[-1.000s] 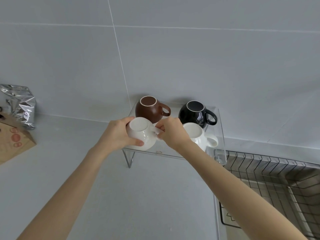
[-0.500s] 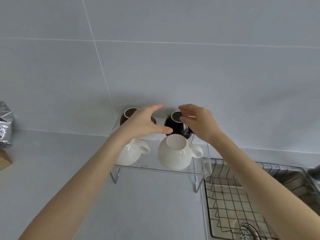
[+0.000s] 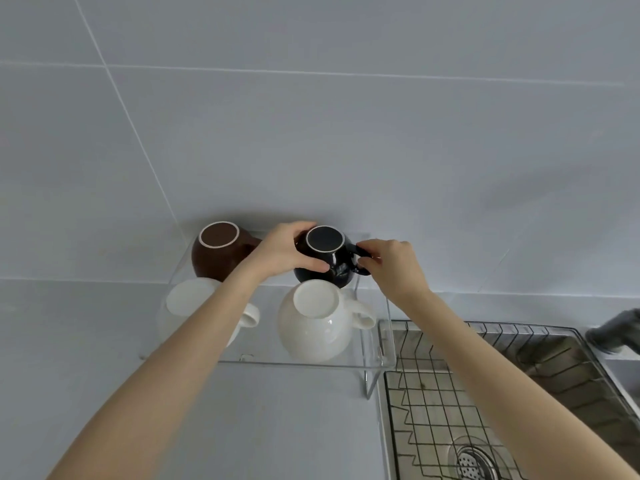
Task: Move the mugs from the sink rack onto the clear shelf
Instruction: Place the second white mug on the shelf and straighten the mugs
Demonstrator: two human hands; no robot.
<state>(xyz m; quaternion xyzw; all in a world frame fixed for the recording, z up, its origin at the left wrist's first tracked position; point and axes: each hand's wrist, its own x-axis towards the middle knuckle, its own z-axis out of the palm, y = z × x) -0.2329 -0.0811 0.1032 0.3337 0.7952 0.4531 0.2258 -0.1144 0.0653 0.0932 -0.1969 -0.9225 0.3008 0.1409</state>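
Note:
Several mugs stand upside down on the clear shelf against the wall. At the back are a brown mug on the left and a black mug on the right. In front are two white mugs, one partly hidden by my left forearm and one to its right. My left hand wraps the black mug's left side. My right hand pinches its handle.
The wire sink rack lies in the sink at the lower right, with a drain under it. A grey object sits at the sink's far right edge. Grey countertop extends left of the shelf.
Both hands let go of the left white mug, left standing on the shelf, then moved back and took hold of the black mug. The view shifted right and down.

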